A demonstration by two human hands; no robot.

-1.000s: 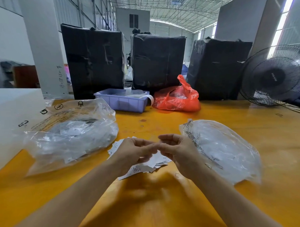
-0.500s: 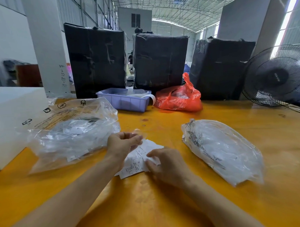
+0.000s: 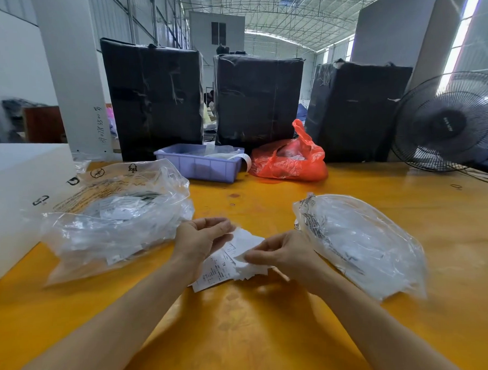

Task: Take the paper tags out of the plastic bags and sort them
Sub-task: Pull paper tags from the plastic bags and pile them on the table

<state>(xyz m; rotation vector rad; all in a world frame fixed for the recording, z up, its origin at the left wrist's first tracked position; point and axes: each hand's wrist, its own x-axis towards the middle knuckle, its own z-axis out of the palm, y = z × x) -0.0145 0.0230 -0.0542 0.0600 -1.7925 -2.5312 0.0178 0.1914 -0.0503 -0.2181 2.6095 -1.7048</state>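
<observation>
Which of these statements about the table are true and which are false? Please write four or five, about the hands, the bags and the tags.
1. Both hands are on the paper tags between the two clear bags. True: the left hand and the right hand meet over the pile.
2. The purple tray stands at the near edge of the table. False: it stands at the far side, before the black bundles.
3. The red bag lies to the right of the purple tray. True.
4. The clear bag on the left is empty. False: tags show through it.
5. A fan stands at the far left. False: it is at the far right.
</observation>
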